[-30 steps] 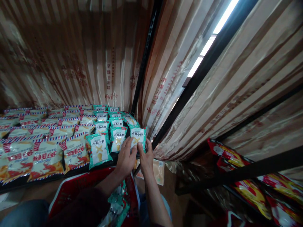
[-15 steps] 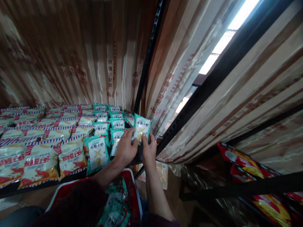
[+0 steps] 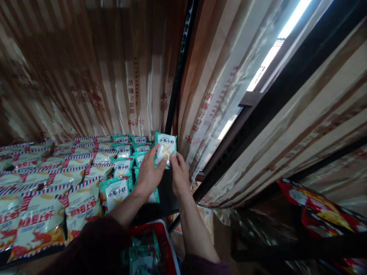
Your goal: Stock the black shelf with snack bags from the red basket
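Note:
A small green-and-white snack bag (image 3: 166,148) is upright between my two hands at the right end of the shelf. My left hand (image 3: 151,168) pinches its left edge, thumb in front. On its lower right side, my right hand (image 3: 179,172) grips the same bag with the thumb near the front corner. Left of it stand rows of matching green snack bags (image 3: 116,190), partly hidden by my left hand and forearm. Below my arms, a red basket (image 3: 168,238) with a white rim holds more green bags (image 3: 142,258).
Larger white-and-orange snack bags (image 3: 40,219) fill the shelf's left side. A black metal post (image 3: 182,57) rises behind the held bag, and another black beam (image 3: 275,91) slants down at right. Pleated curtains (image 3: 114,76) hang behind. Red packets (image 3: 321,206) lie at lower right.
Both hands still hold the snack bag, which has moved slightly left and up and now stands straighter. The view has shifted, so the basket and front bags appear lower.

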`<state>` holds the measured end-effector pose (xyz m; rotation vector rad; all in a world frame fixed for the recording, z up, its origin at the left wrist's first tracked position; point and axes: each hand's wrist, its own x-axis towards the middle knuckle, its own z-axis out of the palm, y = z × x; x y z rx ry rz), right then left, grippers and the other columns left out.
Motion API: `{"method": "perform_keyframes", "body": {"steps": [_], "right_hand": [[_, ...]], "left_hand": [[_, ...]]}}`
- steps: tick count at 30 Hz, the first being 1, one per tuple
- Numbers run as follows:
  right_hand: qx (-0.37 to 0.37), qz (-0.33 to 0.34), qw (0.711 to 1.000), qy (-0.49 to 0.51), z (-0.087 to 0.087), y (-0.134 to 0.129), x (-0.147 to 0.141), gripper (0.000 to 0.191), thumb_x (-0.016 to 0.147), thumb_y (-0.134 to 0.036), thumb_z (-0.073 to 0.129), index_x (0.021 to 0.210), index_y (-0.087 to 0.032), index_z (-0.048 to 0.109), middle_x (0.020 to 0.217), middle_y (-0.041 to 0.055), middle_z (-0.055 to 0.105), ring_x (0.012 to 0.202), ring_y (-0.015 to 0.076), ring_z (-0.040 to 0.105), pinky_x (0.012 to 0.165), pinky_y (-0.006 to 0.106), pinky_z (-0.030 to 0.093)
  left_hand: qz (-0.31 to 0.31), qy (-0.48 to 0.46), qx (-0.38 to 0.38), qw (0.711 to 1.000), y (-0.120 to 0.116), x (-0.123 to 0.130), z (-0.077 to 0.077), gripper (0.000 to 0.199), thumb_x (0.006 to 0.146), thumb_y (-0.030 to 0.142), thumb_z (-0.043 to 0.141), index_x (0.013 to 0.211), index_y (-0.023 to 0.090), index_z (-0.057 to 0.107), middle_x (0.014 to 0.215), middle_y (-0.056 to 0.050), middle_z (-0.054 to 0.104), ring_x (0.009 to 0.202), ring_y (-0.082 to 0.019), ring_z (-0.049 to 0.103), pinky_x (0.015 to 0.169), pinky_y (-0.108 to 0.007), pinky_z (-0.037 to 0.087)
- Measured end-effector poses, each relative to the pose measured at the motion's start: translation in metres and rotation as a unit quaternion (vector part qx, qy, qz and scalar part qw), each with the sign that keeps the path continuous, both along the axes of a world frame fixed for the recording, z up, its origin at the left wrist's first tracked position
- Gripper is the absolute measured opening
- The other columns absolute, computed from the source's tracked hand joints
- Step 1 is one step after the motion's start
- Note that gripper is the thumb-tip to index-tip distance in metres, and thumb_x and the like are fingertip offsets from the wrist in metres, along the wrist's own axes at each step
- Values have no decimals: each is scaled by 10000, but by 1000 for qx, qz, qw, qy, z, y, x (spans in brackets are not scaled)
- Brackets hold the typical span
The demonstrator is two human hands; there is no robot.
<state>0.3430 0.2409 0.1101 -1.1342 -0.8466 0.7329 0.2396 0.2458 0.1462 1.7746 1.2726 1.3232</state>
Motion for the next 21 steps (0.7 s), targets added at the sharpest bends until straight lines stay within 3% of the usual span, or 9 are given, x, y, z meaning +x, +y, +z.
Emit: {"method": "perform_keyframes", "body": {"steps": [4,7,12,16,21], "right_hand": [[-12,26,999,14,-7,4,-1,557,880,-565,336,1164,-167,604,1067,87,687,1008,223,629,894,368,479],[-39,-22,993,-105,-21,14,3,453,860,-460,436,1157,-162,603,1086,94,678,1014,224,626,926,377,460],[-92,-68,935,-335,-48,36,16,394,833,-271,484,1200,-157,571,1177,120,635,1098,246,581,990,413,403],[-107,-48,897,-426,-58,54,22,421,820,-224,511,1229,-133,541,1226,152,599,1146,254,547,998,399,392],[-126,-3,848,-515,-60,72,23,441,828,-295,553,1230,-115,538,1256,169,563,1202,266,483,1030,393,349]], "left_hand": [[34,-56,-38,997,9,-9,-5,449,785,246,554,1231,192,532,1238,-65,590,1159,-208,528,1033,-383,376],[52,-118,-57,990,16,-18,-10,458,768,253,584,1218,182,544,1203,-72,608,1115,-198,555,1011,-369,400],[83,-203,-99,971,22,-33,-13,486,727,268,634,1202,202,559,1169,-72,615,1046,-193,592,965,-373,449],[101,-230,-123,960,20,-40,-9,498,716,272,645,1202,208,557,1156,-72,611,1008,-183,606,949,-376,467],[109,-250,-163,948,18,-46,-6,510,713,247,643,1212,210,549,1160,-71,610,974,-172,616,920,-359,488]]}}
